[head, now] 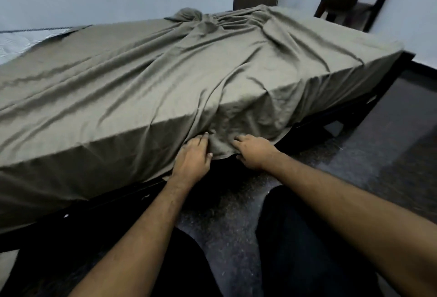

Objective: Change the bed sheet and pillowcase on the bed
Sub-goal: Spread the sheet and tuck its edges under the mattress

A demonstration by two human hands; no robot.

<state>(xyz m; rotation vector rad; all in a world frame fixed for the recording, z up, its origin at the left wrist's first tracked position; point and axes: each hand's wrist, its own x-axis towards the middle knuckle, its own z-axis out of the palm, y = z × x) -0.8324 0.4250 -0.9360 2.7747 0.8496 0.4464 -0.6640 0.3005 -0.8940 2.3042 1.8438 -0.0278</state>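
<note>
Pale-walled bedroom, dark floor (354, 155) | olive sheet (165, 79) drapes the bed | left hand (192, 157) and right hand (251, 152) apparently pinch its hanging corner hem, gathering slack to tuck it.

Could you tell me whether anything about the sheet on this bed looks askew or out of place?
Yes. The olive sheet is wrinkled and bunched into a lump at the far end, and the pale mattress shows bare at the far left corner. Both hands grip its near hanging edge.
</note>
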